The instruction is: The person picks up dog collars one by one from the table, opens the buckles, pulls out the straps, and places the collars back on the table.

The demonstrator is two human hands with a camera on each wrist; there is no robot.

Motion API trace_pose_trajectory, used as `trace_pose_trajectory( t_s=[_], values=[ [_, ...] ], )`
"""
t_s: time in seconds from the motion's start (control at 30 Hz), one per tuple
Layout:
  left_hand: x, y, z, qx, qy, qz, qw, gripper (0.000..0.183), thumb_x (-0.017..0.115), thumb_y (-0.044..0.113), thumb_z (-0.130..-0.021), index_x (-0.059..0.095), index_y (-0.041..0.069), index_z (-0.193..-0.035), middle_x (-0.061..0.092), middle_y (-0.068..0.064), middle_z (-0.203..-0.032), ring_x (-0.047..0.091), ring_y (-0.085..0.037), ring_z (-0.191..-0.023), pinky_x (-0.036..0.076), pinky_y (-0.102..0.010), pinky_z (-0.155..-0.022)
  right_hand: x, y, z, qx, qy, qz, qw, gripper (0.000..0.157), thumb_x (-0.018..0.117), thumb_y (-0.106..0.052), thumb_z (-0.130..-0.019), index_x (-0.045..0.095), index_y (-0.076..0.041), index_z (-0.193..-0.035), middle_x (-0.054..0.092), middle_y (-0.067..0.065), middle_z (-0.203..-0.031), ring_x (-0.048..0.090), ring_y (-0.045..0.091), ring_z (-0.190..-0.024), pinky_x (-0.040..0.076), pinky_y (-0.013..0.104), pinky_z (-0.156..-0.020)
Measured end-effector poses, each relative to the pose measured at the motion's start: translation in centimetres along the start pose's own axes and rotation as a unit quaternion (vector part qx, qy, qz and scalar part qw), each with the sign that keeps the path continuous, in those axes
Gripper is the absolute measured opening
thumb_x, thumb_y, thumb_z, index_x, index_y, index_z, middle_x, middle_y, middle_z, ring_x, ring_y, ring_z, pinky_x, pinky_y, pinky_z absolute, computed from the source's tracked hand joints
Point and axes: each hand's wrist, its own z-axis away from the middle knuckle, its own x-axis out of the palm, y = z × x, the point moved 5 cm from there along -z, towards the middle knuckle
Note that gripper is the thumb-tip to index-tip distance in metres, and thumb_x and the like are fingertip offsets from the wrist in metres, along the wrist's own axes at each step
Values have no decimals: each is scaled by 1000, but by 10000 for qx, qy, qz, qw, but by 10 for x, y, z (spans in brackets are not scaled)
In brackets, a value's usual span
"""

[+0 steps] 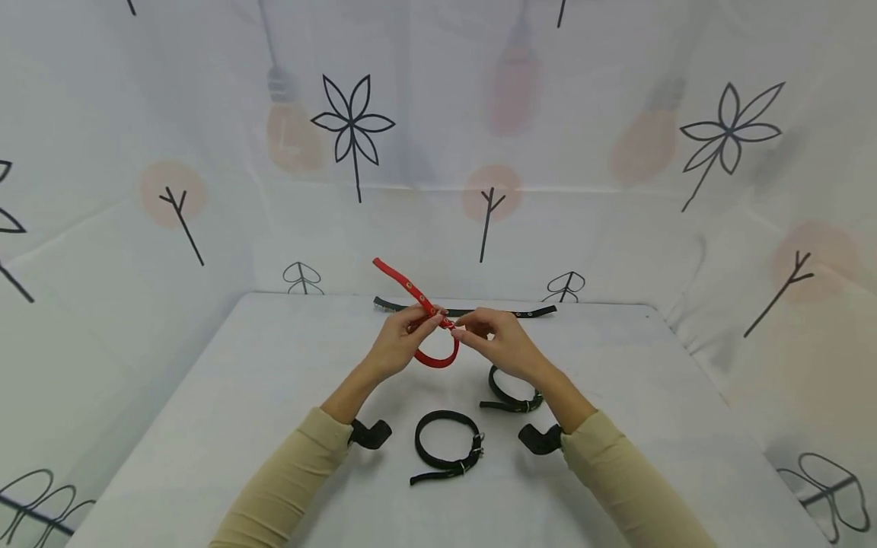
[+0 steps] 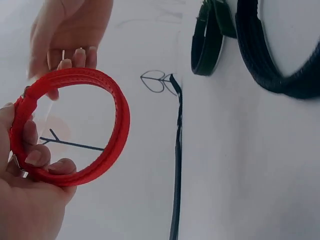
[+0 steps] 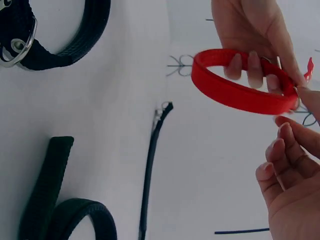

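A red pet collar (image 1: 438, 363) is held up above the table, its band curved into a loop. Its free strap end (image 1: 393, 272), with metal eyelets, points up and to the left. My left hand (image 1: 397, 340) grips the collar near the overlap, several fingers curled through the loop in the left wrist view. At the buckle side, thumb and forefinger of my right hand (image 1: 505, 342) pinch the collar's edge beside the metal buckle (image 3: 297, 97). The right hand's other fingers (image 3: 280, 155) are bent and hold nothing. Fingers partly hide the buckle.
Two looped black collars, one nearer (image 1: 420, 449) and one farther right (image 1: 503, 407), lie on the white table (image 1: 274, 426). An unfastened black collar (image 1: 537, 312) lies straight along the back edge. A patterned white cloth (image 1: 425, 243) hangs behind and at both sides.
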Motion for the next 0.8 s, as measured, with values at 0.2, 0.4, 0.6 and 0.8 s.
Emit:
trace_pose_trajectory(
  t_s=[0.2,0.4,0.6,0.8],
  values=[
    [3,1,1,-133,-120,508,9985,26,63,18,-104,72,6,-125,71,-8,-112,59,-23,-98,52,-37,-83,0,-4,-2,-546,108,141,9984,11,72,-20,-98,77,-12,-105,63,-7,-81,52,15,-68,42,31,-58],
    [0,-4,3,-326,-220,794,9961,23,69,15,-99,73,8,-121,73,-7,-100,64,-32,-92,57,-38,-79,-2,-5,-2,-683,58,146,9975,8,74,-16,-96,77,-13,-103,61,-8,-78,50,14,-68,39,27,-58],
    [-1,-6,4,-544,-362,893,9939,19,74,16,-96,76,9,-114,74,-6,-99,66,-36,-91,56,-37,-78,-1,-3,-1,-550,-157,57,9983,8,74,-20,-96,77,-16,-102,61,-8,-80,52,16,-70,41,28,-60],
    [-7,-10,5,-751,-267,921,9926,20,75,20,-96,75,9,-113,74,-7,-102,67,-25,-93,56,-38,-82,-2,4,1,-401,-236,55,9989,10,74,-25,-97,77,-18,-103,65,-3,-83,55,18,-75,44,29,-63]
  ],
)
